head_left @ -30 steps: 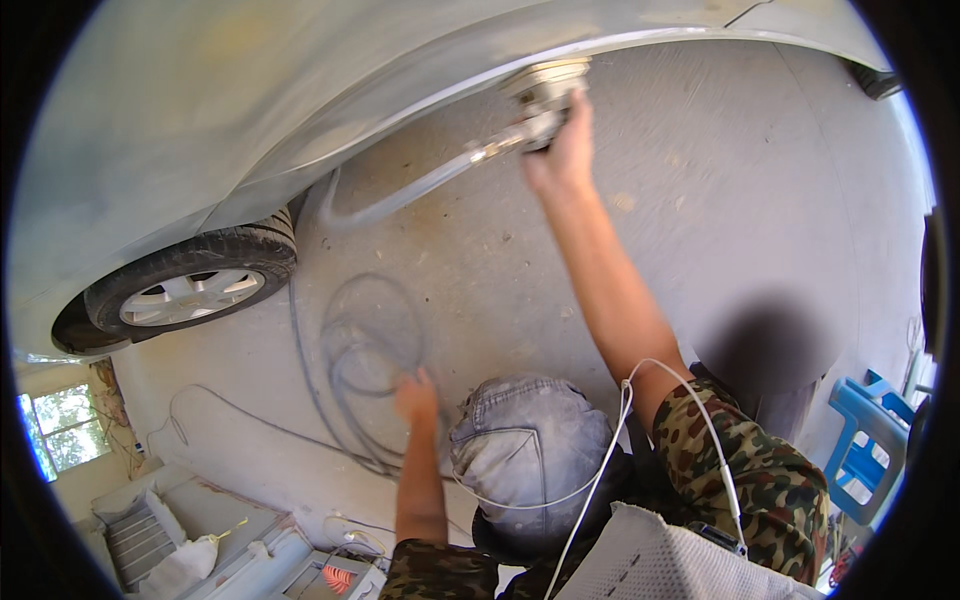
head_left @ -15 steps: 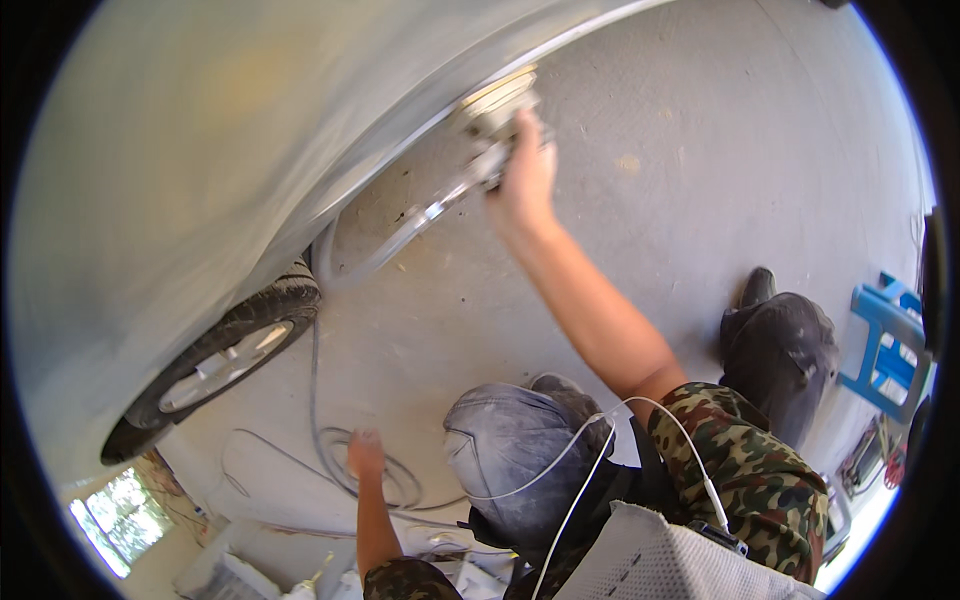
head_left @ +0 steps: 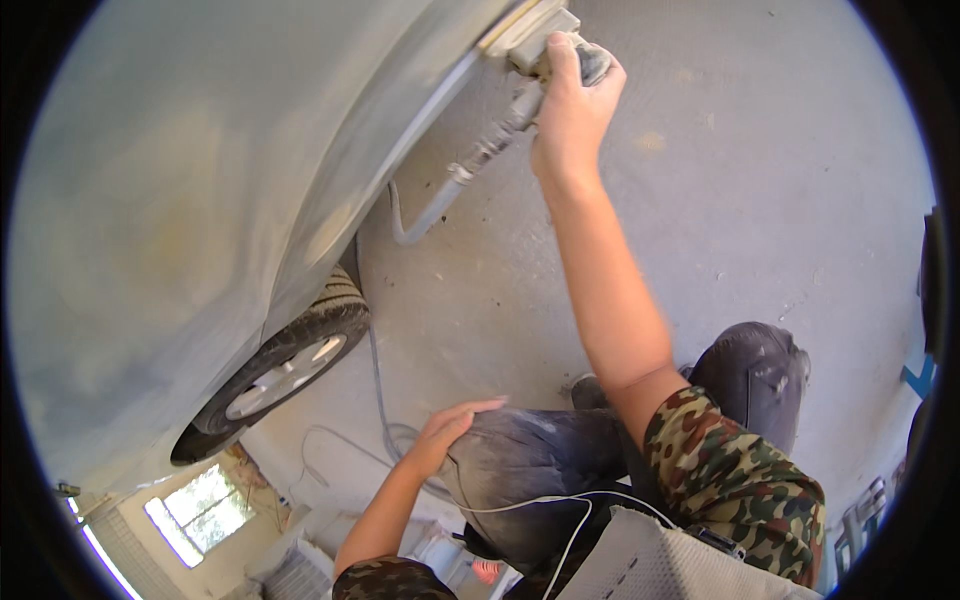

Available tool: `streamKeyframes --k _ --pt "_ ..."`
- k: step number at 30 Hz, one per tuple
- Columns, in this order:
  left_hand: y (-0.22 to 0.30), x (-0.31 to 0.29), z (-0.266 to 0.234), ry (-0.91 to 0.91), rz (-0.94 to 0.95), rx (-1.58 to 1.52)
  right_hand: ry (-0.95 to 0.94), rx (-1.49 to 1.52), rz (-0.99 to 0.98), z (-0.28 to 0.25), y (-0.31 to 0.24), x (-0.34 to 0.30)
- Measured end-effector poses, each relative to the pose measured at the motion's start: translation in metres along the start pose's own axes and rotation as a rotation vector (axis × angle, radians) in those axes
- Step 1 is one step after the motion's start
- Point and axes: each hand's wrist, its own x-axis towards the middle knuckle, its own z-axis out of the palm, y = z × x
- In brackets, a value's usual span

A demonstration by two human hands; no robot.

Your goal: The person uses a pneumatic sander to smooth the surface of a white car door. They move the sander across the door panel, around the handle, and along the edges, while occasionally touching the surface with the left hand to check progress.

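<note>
My right hand [head_left: 580, 120] is closed round the body of an air sander [head_left: 533, 47] at the upper middle. The sander's pad lies against the lower edge of a grey, dull car body panel [head_left: 210, 190]. A pale air hose [head_left: 430, 220] runs from the sander's grip down toward the floor. My left hand [head_left: 445, 432] rests on my left knee [head_left: 540, 455], fingers stretched out and holding nothing. Patches of faint yellow show on the panel.
A car wheel [head_left: 290, 375] stands at left below the panel. Grey hose [head_left: 378, 370] trails over the concrete floor [head_left: 720, 220]. A white cable [head_left: 575, 510] crosses my lap. A window [head_left: 200, 510] is at the lower left, and part of a blue stool [head_left: 918, 378] at the right edge.
The sander in my right hand has moved up and right in the picture along the panel edge. My left hand has come from beside my leg onto the knee. The view has shifted.
</note>
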Motion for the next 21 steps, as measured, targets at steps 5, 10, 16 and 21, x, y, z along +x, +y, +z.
streamKeyframes --k 5,10,16,21 --pt "0.103 0.051 0.015 0.813 0.274 0.71 0.031 -0.092 0.235 0.014 0.006 0.016" --pt "0.159 0.123 0.001 0.971 0.564 0.937 0.122 0.066 0.652 -0.006 0.026 -0.014" --pt "0.049 0.086 -0.018 0.667 -0.158 0.714 -0.02 0.154 0.456 -0.038 0.017 0.006" --pt "-0.091 -0.043 -0.038 0.529 -0.285 0.761 0.041 0.101 0.195 -0.02 0.005 0.042"
